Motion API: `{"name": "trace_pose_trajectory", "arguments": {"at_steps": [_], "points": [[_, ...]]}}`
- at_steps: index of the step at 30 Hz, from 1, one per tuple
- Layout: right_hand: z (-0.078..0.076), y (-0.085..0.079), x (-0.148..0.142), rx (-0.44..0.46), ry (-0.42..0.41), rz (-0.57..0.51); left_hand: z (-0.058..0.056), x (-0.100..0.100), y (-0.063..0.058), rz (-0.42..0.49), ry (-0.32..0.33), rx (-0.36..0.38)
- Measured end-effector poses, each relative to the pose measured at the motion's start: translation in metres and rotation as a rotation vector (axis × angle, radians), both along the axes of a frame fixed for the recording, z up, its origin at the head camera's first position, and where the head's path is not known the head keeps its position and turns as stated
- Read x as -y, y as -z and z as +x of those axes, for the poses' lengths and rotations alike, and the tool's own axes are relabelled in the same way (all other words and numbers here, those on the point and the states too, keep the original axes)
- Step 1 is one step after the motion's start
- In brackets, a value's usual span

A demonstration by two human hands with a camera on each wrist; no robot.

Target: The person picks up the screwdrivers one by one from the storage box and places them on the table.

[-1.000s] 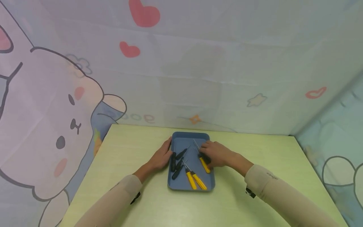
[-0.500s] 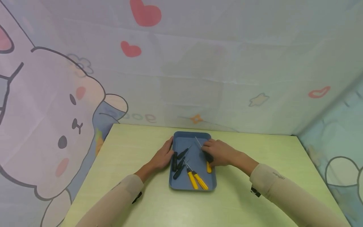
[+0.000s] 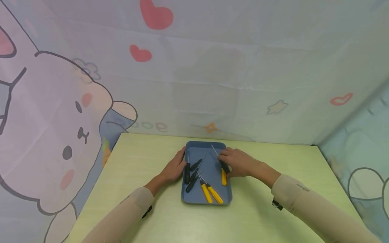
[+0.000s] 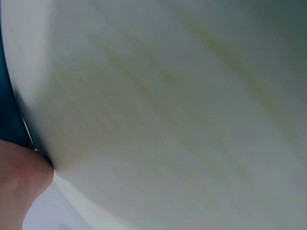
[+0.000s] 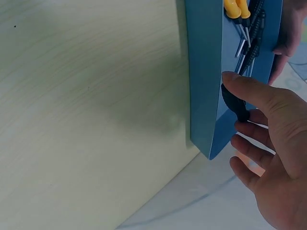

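A shallow blue tray (image 3: 206,203) lies on the table, holding several screwdrivers. On its right side my right hand (image 3: 240,162) pinches a black-handled screwdriver (image 3: 224,166) between thumb and fingers, its shaft pointing to the back left. In the right wrist view the black handle (image 5: 234,105) shows below the thumb. A yellow-handled screwdriver (image 3: 224,178) lies just below it, partly covered. Two more yellow handles (image 3: 215,194) sit near the tray's front, and several black-handled screwdrivers (image 3: 187,172) lie along the left. Against the left wall rests my left hand (image 3: 174,166), fingers stretched along the outside.
The pale wood-look table (image 3: 139,212) extends around the tray. Its back edge meets a hanging cloth (image 3: 200,101) printed with hearts and a cartoon animal. More printed cloth (image 3: 373,162) hangs at the right.
My right hand has lifted the black-handled screwdriver slightly and shifted right with it. The yellow screwdriver below has turned more upright in view. The left hand stays at the tray's left wall.
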State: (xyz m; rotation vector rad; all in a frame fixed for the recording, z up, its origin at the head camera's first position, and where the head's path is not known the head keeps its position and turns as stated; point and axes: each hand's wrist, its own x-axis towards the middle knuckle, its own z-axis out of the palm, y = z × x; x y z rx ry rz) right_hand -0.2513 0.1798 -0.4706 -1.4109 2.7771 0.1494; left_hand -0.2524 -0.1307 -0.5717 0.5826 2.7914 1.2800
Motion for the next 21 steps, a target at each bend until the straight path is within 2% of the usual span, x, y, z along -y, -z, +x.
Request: {"name": "trace_pose_trajectory", "arguments": {"at_steps": [8, 21], "points": [[0.001, -0.004, -0.006, -0.003, -0.002, -0.018, 0.000, 0.000, 0.002, 0.006, -0.007, 0.005], [0.000, -0.002, -0.022, 0.017, 0.054, -0.004, -0.002, 0.000, 0.004, 0.025, 0.001, 0.004]]}}
